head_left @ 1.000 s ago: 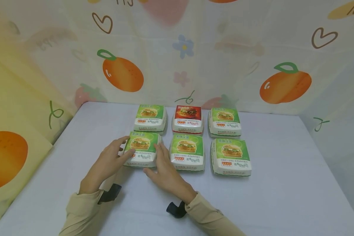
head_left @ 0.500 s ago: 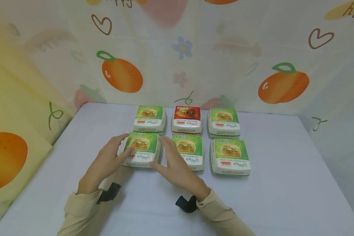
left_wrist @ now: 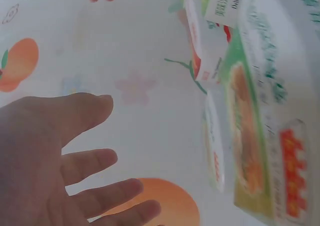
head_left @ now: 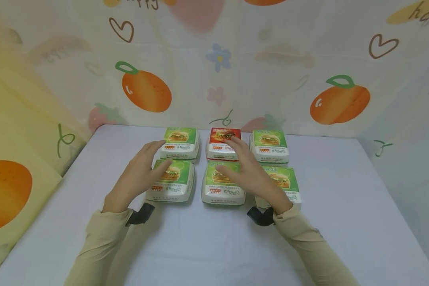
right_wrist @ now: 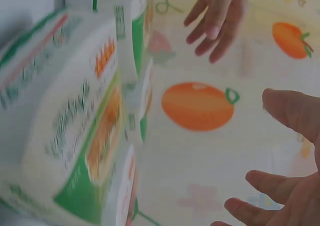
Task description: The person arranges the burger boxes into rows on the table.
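Note:
My left hand (head_left: 137,176) hovers above the front-left green burger box (head_left: 180,186), fingers apart and holding nothing. In the left wrist view the same hand (left_wrist: 75,156) shows spread fingers, clear of the boxes. Over the front-middle green burger box (head_left: 221,194) and the front-right green burger box (head_left: 294,194) is my right hand (head_left: 254,174), also holding nothing and partly covering both. Its spread fingers (right_wrist: 272,188) appear in the right wrist view. A red burger box (head_left: 218,151) sits in the back row, between the back-left green box (head_left: 178,149) and the back-right green box (head_left: 269,149).
The boxes stand in two rows on a white-covered table (head_left: 200,246). A fruit-printed cloth (head_left: 186,59) hangs behind the table's far edge, and yellowish cloth (head_left: 18,139) hangs at the left. Black wrist cameras (head_left: 141,214) stick out below the hands.
My right hand has left the front-left box and moved right, over the middle and right boxes. My left hand has lifted up and away from the front-left box. The boxes stay in place.

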`<state>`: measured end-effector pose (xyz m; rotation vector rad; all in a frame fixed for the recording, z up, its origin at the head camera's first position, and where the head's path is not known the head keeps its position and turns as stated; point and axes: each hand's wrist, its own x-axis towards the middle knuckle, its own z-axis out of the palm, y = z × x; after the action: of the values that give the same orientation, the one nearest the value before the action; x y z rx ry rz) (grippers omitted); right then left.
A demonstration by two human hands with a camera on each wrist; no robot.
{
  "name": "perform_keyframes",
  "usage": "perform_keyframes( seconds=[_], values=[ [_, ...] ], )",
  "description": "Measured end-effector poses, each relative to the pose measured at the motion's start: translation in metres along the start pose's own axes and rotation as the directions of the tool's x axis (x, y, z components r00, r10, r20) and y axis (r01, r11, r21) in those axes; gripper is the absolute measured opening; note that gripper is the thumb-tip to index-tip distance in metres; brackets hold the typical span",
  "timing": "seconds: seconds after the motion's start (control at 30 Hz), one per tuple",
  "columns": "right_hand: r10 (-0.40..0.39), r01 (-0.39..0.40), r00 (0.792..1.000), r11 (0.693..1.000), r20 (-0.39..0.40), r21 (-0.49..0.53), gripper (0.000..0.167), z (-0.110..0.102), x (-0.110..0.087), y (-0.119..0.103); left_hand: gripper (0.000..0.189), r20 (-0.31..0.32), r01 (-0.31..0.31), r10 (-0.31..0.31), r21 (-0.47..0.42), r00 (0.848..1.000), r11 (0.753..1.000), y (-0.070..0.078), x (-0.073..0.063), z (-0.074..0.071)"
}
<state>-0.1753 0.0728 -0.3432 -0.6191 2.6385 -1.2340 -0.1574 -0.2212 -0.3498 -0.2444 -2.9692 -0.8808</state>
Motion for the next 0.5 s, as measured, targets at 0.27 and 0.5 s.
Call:
perform_keyframes(
  seconds=[0.27, 0.5],
  values=[
    [-0.033, 0.028, 0.998, 0.995, -0.056, -0.095, 0.075, -0.028, 0.024, 0.020, 0.065, -0.022, -0.048, 0.048, 0.022, 0.999, 0.999, 0.019, 0.035, 0.001],
    [0.013, -0.026, 0.996, 0.989, -0.086, -0.148, 0.081, -0.048, 0.044, 0.039, 0.067, -0.073, -0.065, 0.068, 0.049, 0.995, 0.997, 0.032, 0.067, 0.008]
  ],
)
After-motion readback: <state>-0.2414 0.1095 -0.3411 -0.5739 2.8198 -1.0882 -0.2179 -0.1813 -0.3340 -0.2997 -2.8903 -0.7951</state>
